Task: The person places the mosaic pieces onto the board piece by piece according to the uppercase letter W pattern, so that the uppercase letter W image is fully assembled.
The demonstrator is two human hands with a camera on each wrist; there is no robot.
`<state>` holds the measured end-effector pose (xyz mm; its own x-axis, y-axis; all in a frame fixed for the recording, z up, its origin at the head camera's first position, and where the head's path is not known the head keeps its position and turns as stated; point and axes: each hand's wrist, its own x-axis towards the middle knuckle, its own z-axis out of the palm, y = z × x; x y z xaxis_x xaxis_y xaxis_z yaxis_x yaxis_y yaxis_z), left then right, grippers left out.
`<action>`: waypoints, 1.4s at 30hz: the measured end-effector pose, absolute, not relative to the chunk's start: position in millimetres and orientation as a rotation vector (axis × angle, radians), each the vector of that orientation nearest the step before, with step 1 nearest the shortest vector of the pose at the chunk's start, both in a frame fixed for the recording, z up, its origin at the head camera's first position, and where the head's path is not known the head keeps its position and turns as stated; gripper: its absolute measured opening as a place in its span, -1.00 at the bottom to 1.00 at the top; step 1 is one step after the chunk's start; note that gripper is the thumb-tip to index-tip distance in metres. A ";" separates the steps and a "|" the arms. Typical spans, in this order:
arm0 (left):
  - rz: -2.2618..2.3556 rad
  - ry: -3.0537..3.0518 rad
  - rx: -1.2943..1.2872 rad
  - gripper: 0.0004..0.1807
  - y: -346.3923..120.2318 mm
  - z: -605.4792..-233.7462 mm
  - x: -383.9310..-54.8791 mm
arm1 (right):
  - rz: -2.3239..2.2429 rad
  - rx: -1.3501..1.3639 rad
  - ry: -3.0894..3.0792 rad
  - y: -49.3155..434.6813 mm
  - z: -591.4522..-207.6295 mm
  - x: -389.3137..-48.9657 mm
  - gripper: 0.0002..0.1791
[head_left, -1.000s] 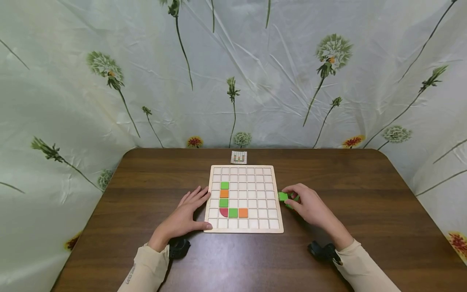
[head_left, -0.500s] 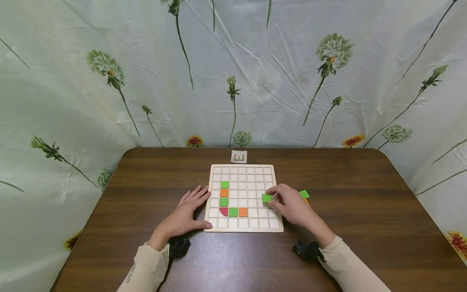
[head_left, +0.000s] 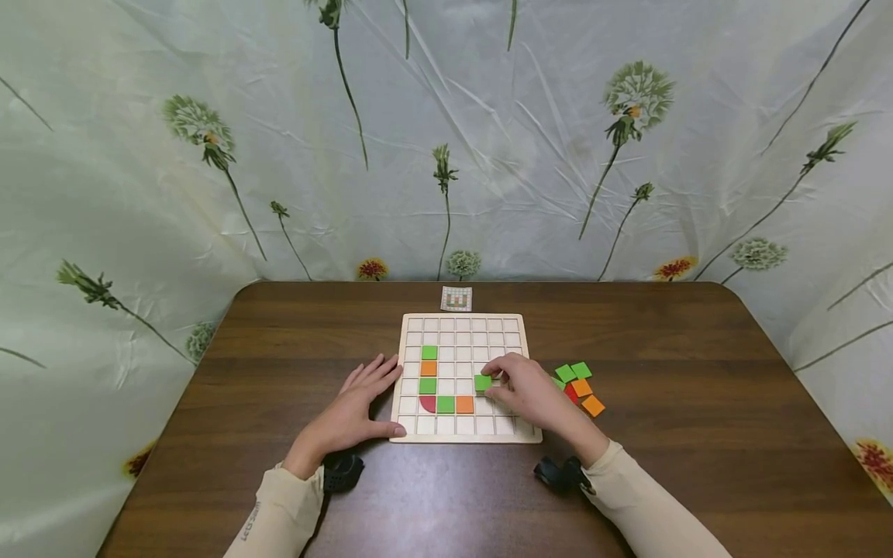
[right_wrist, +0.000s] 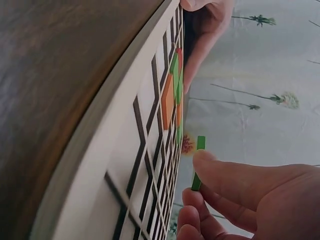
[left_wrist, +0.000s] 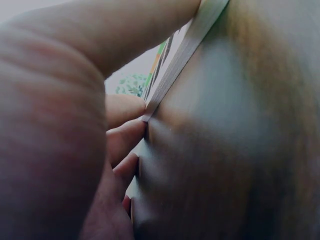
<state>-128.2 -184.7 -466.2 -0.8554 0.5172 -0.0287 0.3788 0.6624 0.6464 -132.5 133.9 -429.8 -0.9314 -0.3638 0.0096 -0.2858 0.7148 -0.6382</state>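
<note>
A pale wooden grid board (head_left: 466, 437) lies on the table. Along its left side rests my left hand (head_left: 354, 411), fingers fairly straight, with the thumb on the lower left corner. Between thumb and fingers my right hand (head_left: 533, 395) pinches a green square tile (head_left: 482, 383), held over the right-middle cells; the right wrist view shows the tile (right_wrist: 200, 162) edge-on, raised off the board. Set in the grid are green tiles, an orange tile (head_left: 429, 369) in the left column, another orange tile (head_left: 464, 405) in the lower row, and a red quarter-round tile (head_left: 429, 404) at the corner between them.
Right of the board, loose green, orange and red tiles lie in a cluster, with an orange tile (head_left: 593, 405) nearest the front. A small printed pattern card (head_left: 456, 299) lies beyond the board. A flowered curtain (head_left: 446, 116) hangs behind the table (head_left: 314, 325).
My right hand picked the green tile from the cluster and carried it left over the board, uncovering the loose tiles. The left hand stays in place.
</note>
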 end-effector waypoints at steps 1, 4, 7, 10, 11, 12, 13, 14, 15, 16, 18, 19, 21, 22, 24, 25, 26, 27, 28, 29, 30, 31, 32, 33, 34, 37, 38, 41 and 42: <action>0.969 2.668 0.729 0.12 -184.8 -466.0 -128.0 | -1.010 -0.530 2.795 132.0 -430.0 -133.1 -0.76; 0.981 2.667 0.726 0.12 -185.0 -465.7 -127.5 | -1.009 -0.511 2.780 126.3 -429.7 -134.5 -0.76; 0.989 2.666 0.719 0.12 -185.4 -466.1 -127.4 | -1.010 -0.504 2.762 121.0 -428.7 -136.0 -0.76; 0.986 2.667 0.711 0.12 -185.6 -466.8 -127.7 | -0.997 -0.507 2.753 116.0 -428.4 -138.1 -0.78; 0.987 2.669 0.714 0.12 -185.5 -467.0 -128.0 | -0.992 -0.509 2.750 114.7 -428.7 -139.0 -0.78; 0.990 2.668 0.715 0.12 -185.4 -467.0 -128.4 | -0.989 -0.507 2.748 113.4 -429.1 -139.9 -0.79; 0.992 2.669 0.719 0.12 -185.4 -467.0 -128.7 | -0.987 -0.507 2.746 112.3 -429.4 -140.8 -0.79; 0.994 2.669 0.722 0.12 -185.3 -466.9 -128.8 | -0.985 -0.509 2.745 111.4 -429.6 -141.5 -0.79; 0.998 2.668 0.724 0.12 -185.3 -466.6 -128.8 | -0.985 -0.510 2.741 110.7 -429.8 -142.0 -0.79; 1.001 2.668 0.727 0.11 -185.2 -466.4 -128.7 | -0.985 -0.504 2.736 109.9 -429.9 -142.5 -0.79; 1.000 2.665 0.721 0.12 -185.5 -466.2 -128.3 | -0.989 -0.508 2.730 108.9 -430.5 -143.2 -0.79; 0.997 2.665 0.721 0.12 -185.7 -466.4 -127.9 | -0.987 -0.513 2.728 108.5 -430.9 -143.4 -0.79; 0.990 2.662 0.716 0.12 -185.9 -466.7 -127.4 | -0.982 -0.522 2.726 107.9 -432.0 -143.7 -0.78; 0.989 2.663 0.716 0.13 -186.0 -467.1 -127.5 | -0.980 -0.526 2.728 107.7 -432.5 -144.0 -0.78; 0.991 2.664 0.718 0.13 -186.0 -467.5 -127.7 | -0.971 -0.541 2.735 107.2 -433.4 -144.8 -0.79; 0.991 2.664 0.718 0.13 -186.1 -467.5 -127.7 | -0.966 -0.543 2.738 106.9 -433.6 -145.2 -0.79; 0.993 2.664 0.717 0.13 -186.1 -467.4 -127.8 | -0.962 -0.543 2.739 106.6 -433.5 -145.5 -0.79; 0.996 2.665 0.717 0.12 -185.9 -467.3 -128.0 | -0.956 -0.541 2.740 106.2 -433.5 -145.9 -0.79; 1.000 2.664 0.718 0.12 -185.7 -467.2 -128.2 | -0.953 -0.538 2.741 105.9 -433.4 -146.3 -0.79; 0.998 2.664 0.719 0.12 -185.7 -467.2 -128.2 | -0.949 -0.534 2.740 105.7 -433.2 -146.5 -0.79; 0.997 2.664 0.721 0.12 -185.6 -467.2 -128.3 | -0.946 -0.527 2.739 105.4 -432.9 -146.7 -0.79; 0.997 2.665 0.724 0.12 -185.5 -467.3 -128.5 | -0.945 -0.522 2.736 105.1 -432.8 -146.9 -0.79; 0.997 2.666 0.726 0.12 -185.4 -467.4 -128.6 | -0.944 -0.518 2.734 104.9 -432.6 -147.1 -0.78; 0.996 2.667 0.728 0.12 -185.3 -467.5 -128.7 | -0.943 -0.516 2.731 104.7 -432.4 -147.1 -0.78; 0.999 2.666 0.730 0.12 -185.2 -467.5 -128.7 | -0.942 -0.514 2.730 104.5 -432.2 -147.1 -0.78; 1.000 2.666 0.729 0.11 -185.0 -467.2 -128.5 | -0.941 -0.517 2.729 103.9 -431.6 -147.1 -0.78; 0.999 2.665 0.728 0.11 -184.9 -466.9 -128.4 | -0.940 -0.520 2.728 103.8 -431.4 -147.1 -0.78; 1.002 2.662 0.726 0.11 -184.5 -466.2 -128.3 | -0.938 -0.524 2.732 103.3 -431.2 -147.3 -0.78; 1.004 2.660 0.727 0.11 -184.4 -466.1 -128.4 | -0.936 -0.523 2.734 103.1 -431.3 -147.5 -0.78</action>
